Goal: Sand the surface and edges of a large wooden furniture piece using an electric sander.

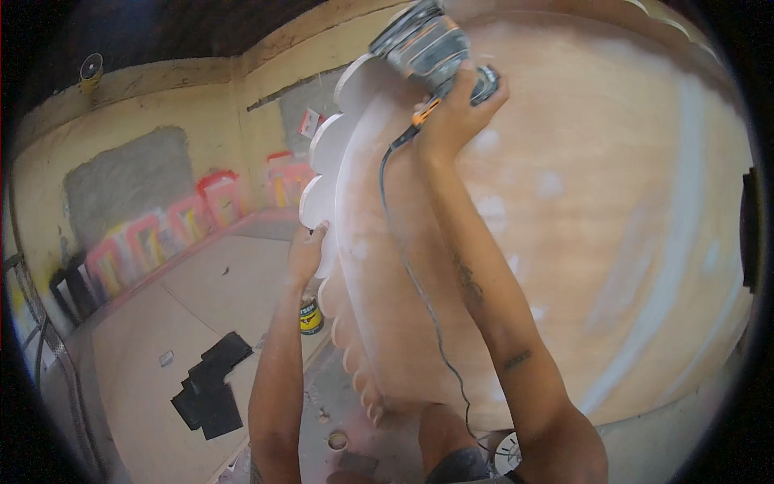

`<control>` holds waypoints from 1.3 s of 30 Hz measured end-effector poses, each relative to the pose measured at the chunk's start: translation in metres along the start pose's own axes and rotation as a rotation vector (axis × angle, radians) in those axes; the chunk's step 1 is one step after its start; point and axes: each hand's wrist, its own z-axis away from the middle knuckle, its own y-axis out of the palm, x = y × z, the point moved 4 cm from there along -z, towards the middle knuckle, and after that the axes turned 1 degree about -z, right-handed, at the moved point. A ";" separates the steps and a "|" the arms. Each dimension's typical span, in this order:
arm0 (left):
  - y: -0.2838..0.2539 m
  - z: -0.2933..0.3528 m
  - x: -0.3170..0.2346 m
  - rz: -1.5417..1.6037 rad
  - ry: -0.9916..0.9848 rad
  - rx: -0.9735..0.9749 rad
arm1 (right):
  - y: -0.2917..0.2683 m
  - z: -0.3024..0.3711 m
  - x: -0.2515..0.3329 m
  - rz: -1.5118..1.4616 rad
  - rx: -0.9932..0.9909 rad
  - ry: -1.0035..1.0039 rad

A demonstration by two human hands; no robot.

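A large wooden panel (516,242) with whitish filler patches stands in front of me, a white scalloped trim (329,145) running along its left side. My right hand (461,113) is wrapped round the handle of a grey and orange electric sander (431,50) near the panel's upper left edge. A dark cord (419,282) runs from the sander down across the panel. Lower on the left, my left hand (308,250) grips the scalloped trim, thumb on its front face; the other fingers are partly hidden. The sander's pad is only partly visible; I cannot tell whether it touches the panel.
Black sheets (214,387) lie on a large flat board (145,347) at the left. A yellow and dark green can (310,316) stands beside my left forearm. A tape roll (337,440) rests on the floor. Beyond is a yellowish wall (214,121) with grey patches and pink paint marks.
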 end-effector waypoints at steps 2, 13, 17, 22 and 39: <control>0.013 -0.003 -0.003 0.025 -0.006 0.001 | -0.015 0.002 -0.019 0.108 0.025 -0.108; 0.004 0.003 -0.004 -0.064 0.073 -0.063 | -0.045 0.083 -0.054 0.352 0.190 -0.092; 0.006 0.004 -0.013 -0.076 0.046 -0.031 | -0.037 0.072 -0.044 0.353 0.100 -0.021; 0.001 0.003 -0.009 -0.051 0.104 -0.042 | -0.012 0.054 -0.013 0.230 0.082 0.073; -0.001 0.006 -0.012 0.019 0.026 0.022 | -0.021 0.066 -0.030 0.289 0.145 -0.107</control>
